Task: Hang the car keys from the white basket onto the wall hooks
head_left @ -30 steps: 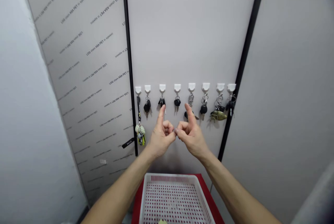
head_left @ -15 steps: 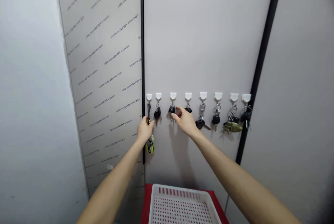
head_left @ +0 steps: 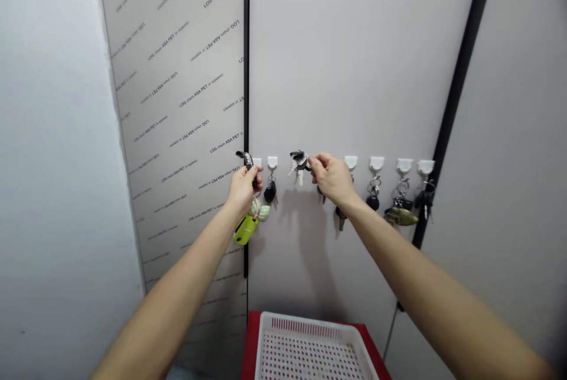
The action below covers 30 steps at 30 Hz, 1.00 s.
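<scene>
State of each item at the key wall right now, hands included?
left hand: closed on strap
black fabric strap: gripped, loop end free
lime-green key fob: dangling below left hand
right hand: pinching keys
silver-and-black key bunch: held up, hook not visible
black-headed key: hanging from hook
olive-green metallic charm: hanging
white plastic basket: upright, uncovered

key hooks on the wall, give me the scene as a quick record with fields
left hand: grips black strap, lime-green fob hanging below
right hand: pinches key bunch
on hooks: black key set between the hands; olive charm toward the right
below: white basket on red surface
hidden: any hook behind the key bunch
</scene>
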Motion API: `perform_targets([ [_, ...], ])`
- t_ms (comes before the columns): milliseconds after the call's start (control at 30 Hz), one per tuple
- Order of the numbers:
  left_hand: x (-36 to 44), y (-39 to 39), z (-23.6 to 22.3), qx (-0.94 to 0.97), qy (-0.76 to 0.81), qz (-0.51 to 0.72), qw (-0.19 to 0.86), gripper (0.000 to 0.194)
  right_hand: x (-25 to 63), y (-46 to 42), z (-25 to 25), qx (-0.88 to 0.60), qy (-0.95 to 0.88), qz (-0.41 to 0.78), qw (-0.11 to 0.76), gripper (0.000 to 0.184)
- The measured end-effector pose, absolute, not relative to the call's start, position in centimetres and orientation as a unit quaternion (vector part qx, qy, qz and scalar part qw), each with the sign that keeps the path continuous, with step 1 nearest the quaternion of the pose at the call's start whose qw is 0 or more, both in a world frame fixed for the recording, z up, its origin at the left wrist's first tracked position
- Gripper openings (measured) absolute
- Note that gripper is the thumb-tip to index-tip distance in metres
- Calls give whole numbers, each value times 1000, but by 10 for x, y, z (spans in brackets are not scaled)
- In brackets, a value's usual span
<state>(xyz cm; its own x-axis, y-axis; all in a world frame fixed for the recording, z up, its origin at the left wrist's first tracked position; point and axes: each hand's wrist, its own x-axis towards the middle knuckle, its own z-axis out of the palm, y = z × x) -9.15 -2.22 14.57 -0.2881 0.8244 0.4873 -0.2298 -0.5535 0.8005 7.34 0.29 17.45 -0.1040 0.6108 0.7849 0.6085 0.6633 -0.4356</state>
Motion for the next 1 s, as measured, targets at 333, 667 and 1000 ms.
perform_targets([
  [333,-49,-72,12,422,386,660,488,25,127,-38,-23,-399,-901,146,85,22],
  [667,-33,-93,-67,490,468,533,507,16,48,11,87,-441,-808,60,386,37],
  [1000,-55,-86,-99,532,549,460,451,34,12,24,154,-364,-727,50,580,23],
])
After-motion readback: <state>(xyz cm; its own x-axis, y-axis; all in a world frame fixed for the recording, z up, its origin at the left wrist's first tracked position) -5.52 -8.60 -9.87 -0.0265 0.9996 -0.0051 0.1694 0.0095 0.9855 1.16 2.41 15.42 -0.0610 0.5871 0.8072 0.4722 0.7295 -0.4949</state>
